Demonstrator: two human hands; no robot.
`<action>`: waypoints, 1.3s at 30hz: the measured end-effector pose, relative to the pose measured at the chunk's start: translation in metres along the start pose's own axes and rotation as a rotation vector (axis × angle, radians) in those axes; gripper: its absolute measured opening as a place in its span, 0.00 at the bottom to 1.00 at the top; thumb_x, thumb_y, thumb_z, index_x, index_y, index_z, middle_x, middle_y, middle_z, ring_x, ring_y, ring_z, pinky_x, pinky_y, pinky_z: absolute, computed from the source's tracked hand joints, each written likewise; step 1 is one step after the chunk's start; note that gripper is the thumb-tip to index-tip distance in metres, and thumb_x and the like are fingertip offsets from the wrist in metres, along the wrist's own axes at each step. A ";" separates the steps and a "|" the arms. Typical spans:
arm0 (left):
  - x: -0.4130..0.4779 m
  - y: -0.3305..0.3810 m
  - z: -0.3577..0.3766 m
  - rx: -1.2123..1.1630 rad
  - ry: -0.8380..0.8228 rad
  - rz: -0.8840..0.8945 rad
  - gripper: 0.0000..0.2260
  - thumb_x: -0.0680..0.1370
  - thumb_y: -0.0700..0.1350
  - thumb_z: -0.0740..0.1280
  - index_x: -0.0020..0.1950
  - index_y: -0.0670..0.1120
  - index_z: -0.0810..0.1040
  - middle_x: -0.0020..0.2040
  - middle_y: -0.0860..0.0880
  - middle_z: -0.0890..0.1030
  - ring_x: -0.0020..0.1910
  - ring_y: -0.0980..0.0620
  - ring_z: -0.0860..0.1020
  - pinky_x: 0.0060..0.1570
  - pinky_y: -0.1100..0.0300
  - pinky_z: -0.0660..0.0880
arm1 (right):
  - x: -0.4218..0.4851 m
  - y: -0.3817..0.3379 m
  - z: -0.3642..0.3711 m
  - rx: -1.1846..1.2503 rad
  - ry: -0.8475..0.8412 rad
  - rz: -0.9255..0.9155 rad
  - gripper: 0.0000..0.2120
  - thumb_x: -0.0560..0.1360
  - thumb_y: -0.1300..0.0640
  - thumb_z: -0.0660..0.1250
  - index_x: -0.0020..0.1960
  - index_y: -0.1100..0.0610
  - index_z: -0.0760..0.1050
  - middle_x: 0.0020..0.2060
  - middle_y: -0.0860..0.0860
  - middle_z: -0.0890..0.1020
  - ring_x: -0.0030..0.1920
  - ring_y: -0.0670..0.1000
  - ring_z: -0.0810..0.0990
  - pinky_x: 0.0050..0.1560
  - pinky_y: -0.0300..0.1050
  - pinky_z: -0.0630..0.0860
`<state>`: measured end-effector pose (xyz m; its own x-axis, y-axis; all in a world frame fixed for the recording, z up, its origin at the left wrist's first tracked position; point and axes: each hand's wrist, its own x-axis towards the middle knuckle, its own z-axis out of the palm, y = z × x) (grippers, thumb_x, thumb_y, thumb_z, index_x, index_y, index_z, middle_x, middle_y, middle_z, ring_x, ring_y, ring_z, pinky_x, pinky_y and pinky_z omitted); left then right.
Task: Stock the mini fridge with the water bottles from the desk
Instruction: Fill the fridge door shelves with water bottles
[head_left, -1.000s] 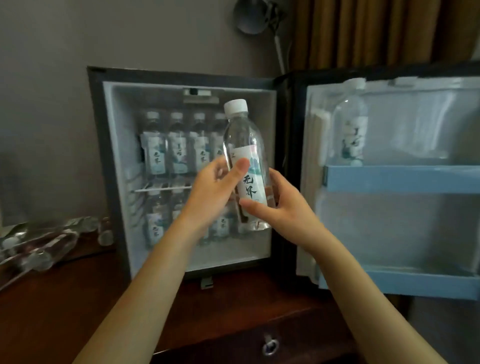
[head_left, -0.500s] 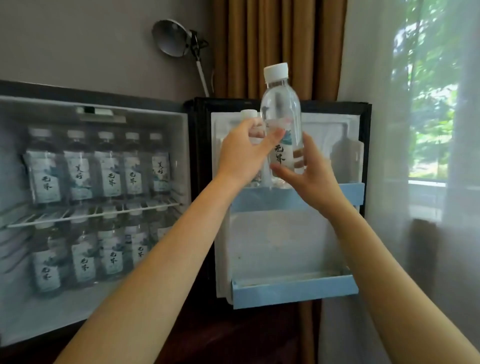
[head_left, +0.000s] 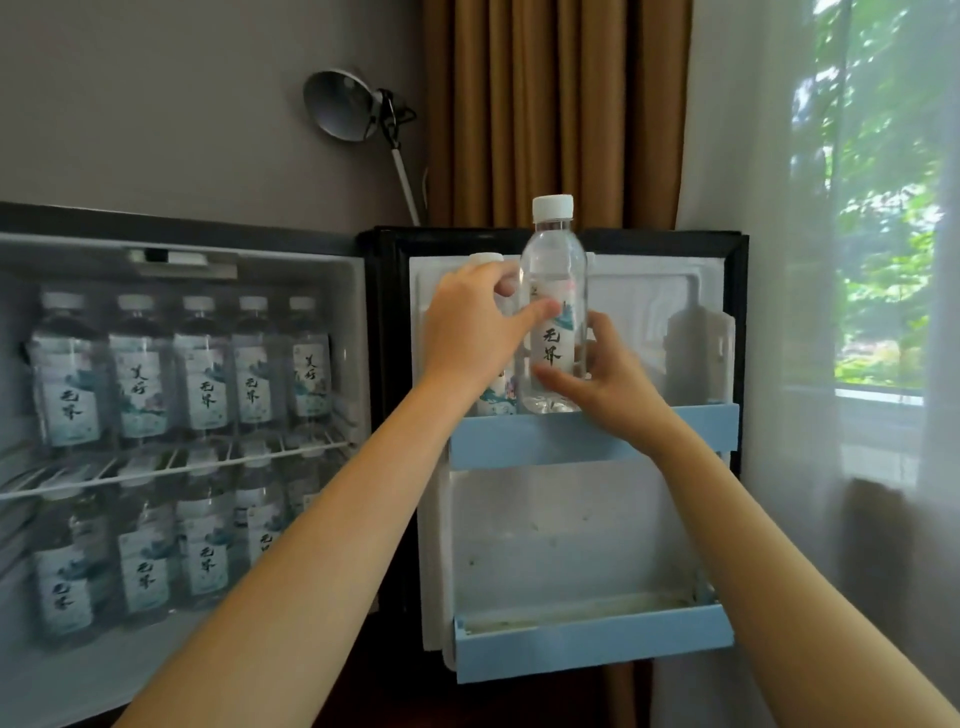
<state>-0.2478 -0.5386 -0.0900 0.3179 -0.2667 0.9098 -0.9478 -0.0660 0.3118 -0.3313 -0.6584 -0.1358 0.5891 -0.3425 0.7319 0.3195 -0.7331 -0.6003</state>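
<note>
Two hands are gripping one water bottle (head_left: 555, 291) upright at the upper door shelf (head_left: 696, 423) of the open mini fridge (head_left: 182, 244). The left hand (head_left: 475, 322) is curling round its label and the right hand (head_left: 608, 382) is pinching its lower part. The bottle's base is staying level with the shelf rim, just beside another bottle (head_left: 485, 259) standing there. Many stocked bottles (head_left: 202, 374) are filling the inside.

Hotel-like room: stocked mini fridge (head_left: 182, 415), curtain (head_left: 556, 114), wall lamp (head_left: 343, 106).

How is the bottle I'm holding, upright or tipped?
Upright: the bottle has its white cap straight up and its base at the upper door shelf.
</note>
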 end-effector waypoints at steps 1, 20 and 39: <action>0.000 0.000 0.000 0.022 -0.008 0.012 0.21 0.69 0.57 0.72 0.57 0.48 0.78 0.46 0.54 0.75 0.49 0.54 0.73 0.46 0.60 0.72 | 0.000 0.001 -0.002 -0.005 -0.016 0.018 0.23 0.72 0.56 0.70 0.61 0.51 0.61 0.47 0.48 0.80 0.45 0.44 0.81 0.43 0.37 0.80; -0.020 -0.018 -0.003 0.297 0.048 0.068 0.28 0.70 0.53 0.73 0.67 0.50 0.69 0.60 0.45 0.66 0.55 0.51 0.69 0.40 0.62 0.70 | 0.001 -0.008 -0.008 -0.163 -0.170 0.150 0.35 0.71 0.62 0.71 0.68 0.56 0.53 0.48 0.48 0.75 0.43 0.43 0.77 0.38 0.31 0.77; -0.004 -0.014 -0.019 0.287 -0.196 -0.205 0.52 0.66 0.53 0.74 0.76 0.48 0.38 0.56 0.41 0.75 0.61 0.45 0.65 0.61 0.51 0.68 | -0.014 -0.015 0.016 -0.347 0.161 -0.069 0.44 0.68 0.57 0.70 0.75 0.55 0.46 0.68 0.56 0.61 0.67 0.55 0.60 0.66 0.46 0.60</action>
<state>-0.2356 -0.5186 -0.0931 0.5167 -0.3967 0.7587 -0.8422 -0.3950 0.3670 -0.3328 -0.6336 -0.1423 0.4423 -0.3529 0.8245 0.0683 -0.9034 -0.4233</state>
